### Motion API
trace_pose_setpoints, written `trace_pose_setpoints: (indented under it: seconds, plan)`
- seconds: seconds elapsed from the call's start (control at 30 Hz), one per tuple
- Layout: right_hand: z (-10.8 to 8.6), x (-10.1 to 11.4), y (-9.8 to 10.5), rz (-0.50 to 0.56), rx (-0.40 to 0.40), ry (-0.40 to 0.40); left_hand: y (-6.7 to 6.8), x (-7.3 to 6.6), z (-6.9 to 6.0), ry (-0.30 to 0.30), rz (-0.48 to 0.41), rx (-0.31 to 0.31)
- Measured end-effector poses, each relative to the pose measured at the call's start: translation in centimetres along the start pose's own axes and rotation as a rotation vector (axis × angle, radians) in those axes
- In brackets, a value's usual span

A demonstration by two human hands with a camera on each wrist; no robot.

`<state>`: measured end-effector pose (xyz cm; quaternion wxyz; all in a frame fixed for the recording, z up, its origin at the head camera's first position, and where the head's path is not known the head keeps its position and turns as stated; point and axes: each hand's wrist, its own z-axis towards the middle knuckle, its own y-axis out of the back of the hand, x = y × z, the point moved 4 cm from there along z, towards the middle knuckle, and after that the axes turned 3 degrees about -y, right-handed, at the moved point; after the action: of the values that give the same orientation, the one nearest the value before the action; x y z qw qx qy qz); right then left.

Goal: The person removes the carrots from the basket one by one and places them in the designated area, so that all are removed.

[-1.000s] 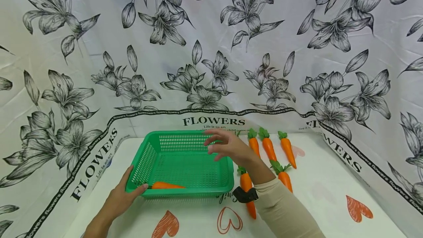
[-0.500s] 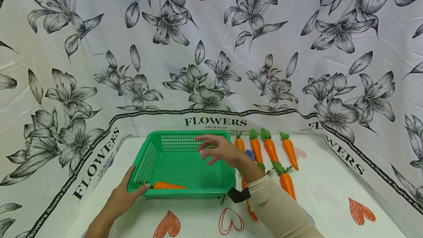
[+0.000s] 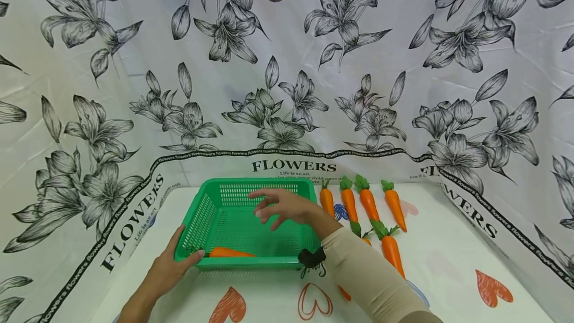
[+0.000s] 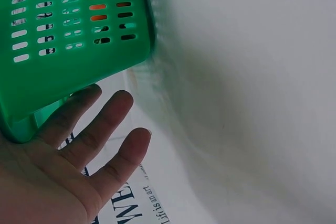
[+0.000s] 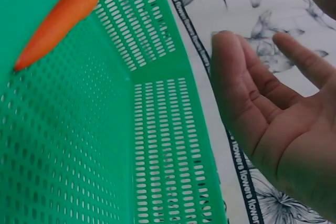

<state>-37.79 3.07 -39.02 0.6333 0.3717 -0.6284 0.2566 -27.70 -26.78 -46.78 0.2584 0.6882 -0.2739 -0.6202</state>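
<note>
A green plastic basket (image 3: 242,228) with slotted walls stands on the table, and one orange carrot (image 3: 230,252) lies inside along its near wall, left of centre. My left hand (image 3: 168,268) grips the basket's near left corner, thumb on the rim; in the left wrist view several fingers (image 4: 105,124) extend past the basket's outer wall (image 4: 73,72), while the thumb is hidden. Above the basket hovers my right hand (image 3: 287,207), fingers loosely bent and holding nothing. In the right wrist view that hand (image 5: 278,108) is apart from the basket's rim.
Right of the basket lie several more carrots, among them a back-row carrot (image 3: 393,206) and a nearer carrot (image 3: 392,255). My right sleeve (image 3: 367,273) partly covers another carrot (image 3: 344,293). A flower-printed cloth (image 3: 287,64) rises behind and beside the table.
My right hand has moved left over the basket, its forearm sweeping left and revealing more of the back-row carrots. The left hand still holds the same corner.
</note>
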Motion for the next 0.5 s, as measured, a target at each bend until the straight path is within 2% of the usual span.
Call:
trace_pose_setpoints:
  seconds: [0.27, 0.5]
  plan:
    - [1.5, -0.5, -0.2, -0.013, 0.097, -0.057, 0.1, 0.0, 0.0, -0.006, 0.010, -0.009]
    - [2.7, -1.1, -0.5, -0.042, 0.139, -0.132, 0.0, 0.0, 0.0, 0.000, 0.005, -0.002]
